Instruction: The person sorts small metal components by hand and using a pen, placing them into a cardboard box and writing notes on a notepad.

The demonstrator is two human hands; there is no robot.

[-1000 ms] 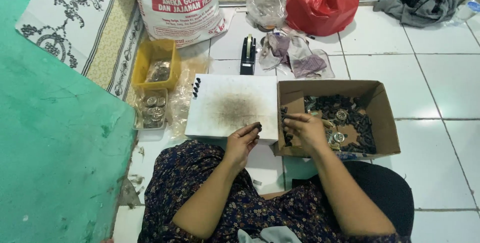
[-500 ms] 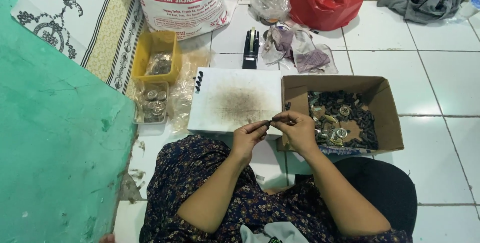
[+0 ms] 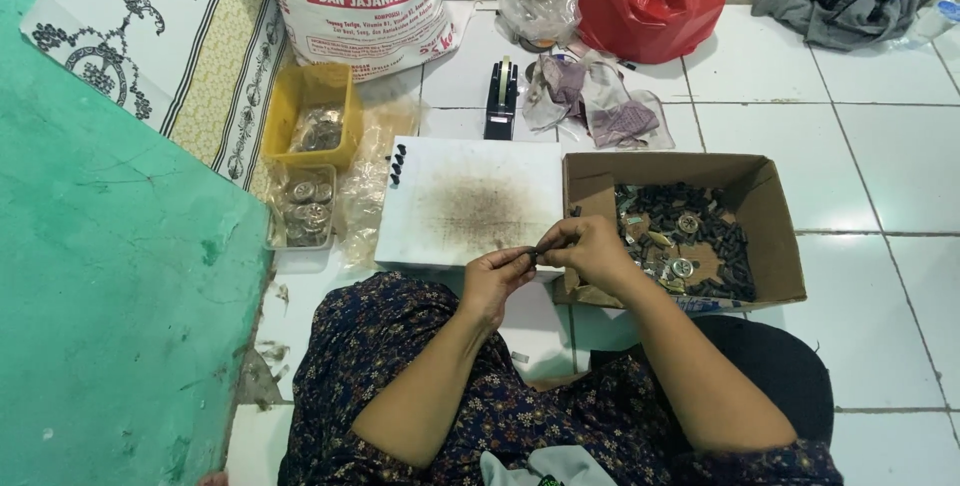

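My left hand point(image 3: 492, 281) and right hand point(image 3: 585, 249) now meet over the near edge of the white board point(image 3: 470, 206). A second ago my right hand was down in the box point(image 3: 775, 226) while my left waited at the board. The fingers of both hands are now pinching 1 small dark piece point(image 3: 540, 249) between them, held just above the board and beside the box's near corner. So a piece has come out of the box and I judge I am working on it in the air; what exactly my fingertips do to it is too small to tell. More dark pieces fill the box. A row of finished-looking dark bits point(image 3: 399, 164) sits on the board's left edge.
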